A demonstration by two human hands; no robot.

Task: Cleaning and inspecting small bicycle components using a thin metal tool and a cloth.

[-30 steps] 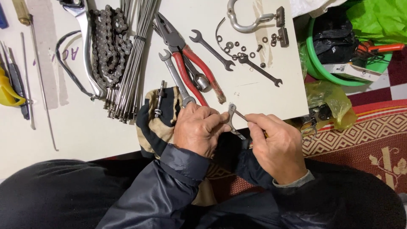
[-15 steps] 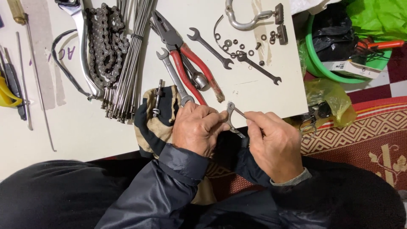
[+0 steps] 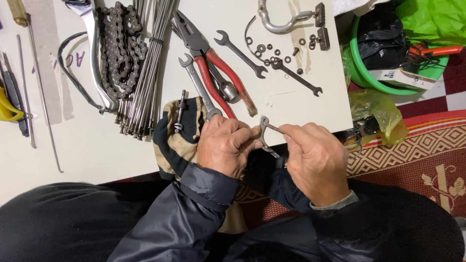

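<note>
a person seated at a white board (image 3: 87, 145) used as a workbench handles a small metal part, seen from above. at far left lie a yellow-handled tool (image 3: 6, 107) and thin rods (image 3: 41, 97); next come a silver lever with black cable (image 3: 94, 58), a heaped bicycle chain (image 3: 119, 48) and a bundle of steel spokes (image 3: 145, 68). a striped cloth (image 3: 177, 140) drapes over the board's near edge, carrying a short bolt (image 3: 180, 111). the left hand (image 3: 223, 145) is curled shut, its fingertips pinching the lower end of a small metal bracket (image 3: 266, 133), which sits just off the board's near edge, between the two hands. the right hand (image 3: 315, 160) is closed as well, thumb and forefinger clamped on a thin arm of the same piece. the bracket looks light, stiff and slick bare steel, small enough to slip or spring loose, so it is best taken by its flat ends with fingertips close in. beyond the hands lie red-handled pliers (image 3: 213, 63), open-ended spanners (image 3: 242, 53) and loose nuts and washers (image 3: 272, 51); at right stand a green basin (image 3: 361, 77) and a yellow plastic bag (image 3: 376, 109) on a patterned mat (image 3: 417, 150).
</note>
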